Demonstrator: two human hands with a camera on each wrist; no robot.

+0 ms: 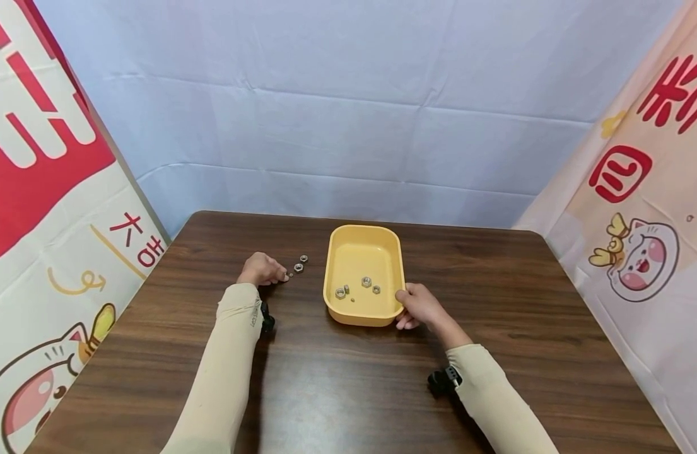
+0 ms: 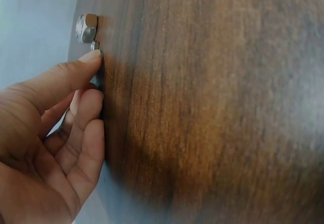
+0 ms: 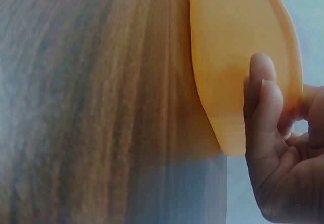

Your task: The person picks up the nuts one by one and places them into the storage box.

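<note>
To lift the smallest nut [image 1: 291, 275] from the table [image 1: 496, 277] cleanly, the left hand [image 1: 262, 270] would do best with a light pinch of thumb and forefinger tips, clear of the two bigger nuts [image 1: 299, 268] just beyond; its fingers are bent low with the thumb tip beside that nut, and I cannot tell whether they hold it. The tray [image 1: 359, 252], set between the hands with more nuts [image 1: 366, 282] in its near half, is best kept flat, and the right hand [image 1: 419, 306] grips its near right corner, thumb over the rim, fingers against the outside wall.

Yellow tray [image 1: 356, 252], nuts [image 1: 366, 282] inside, others [image 1: 299, 268] outside
</note>
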